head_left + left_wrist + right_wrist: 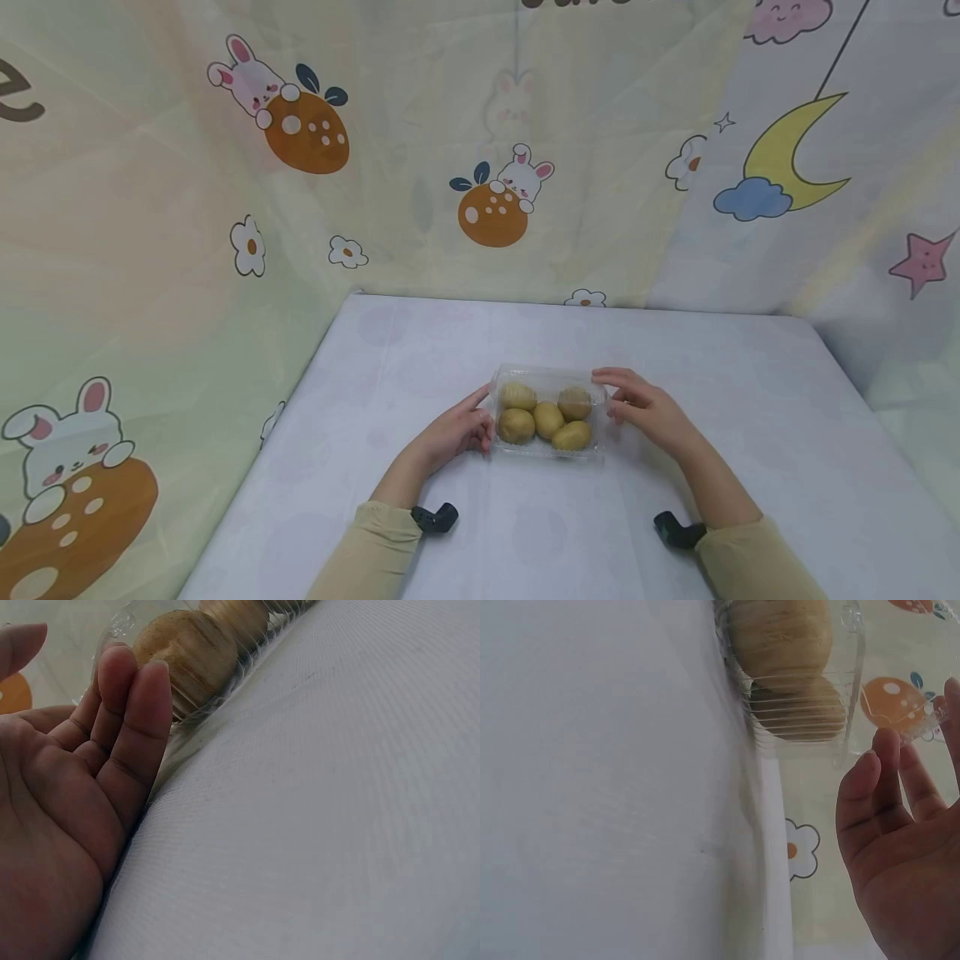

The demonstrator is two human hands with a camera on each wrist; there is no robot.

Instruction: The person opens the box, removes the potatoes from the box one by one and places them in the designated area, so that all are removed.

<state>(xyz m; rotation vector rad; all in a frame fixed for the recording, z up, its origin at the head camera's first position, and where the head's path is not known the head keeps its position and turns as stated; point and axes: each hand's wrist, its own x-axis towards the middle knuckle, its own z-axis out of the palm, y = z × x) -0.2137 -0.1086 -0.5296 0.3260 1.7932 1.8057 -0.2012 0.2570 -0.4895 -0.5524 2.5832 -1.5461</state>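
Observation:
A clear ribbed plastic box holds several yellow-brown potatoes in the middle of the table. My left hand is at its left side, index finger reaching along to the far left corner and the other fingers loosely bent. In the left wrist view, those bent fingertips come right up to the box wall, in front of a potato. At the right end, my right hand reaches its fingers to the far right corner. The right wrist view shows its fingertips at the edge of the raised clear lid.
A white cloth covers the table. Behind it and along the sides hangs a printed curtain with rabbits, flowers and a moon. A black wrist device is on the left wrist, another on the right.

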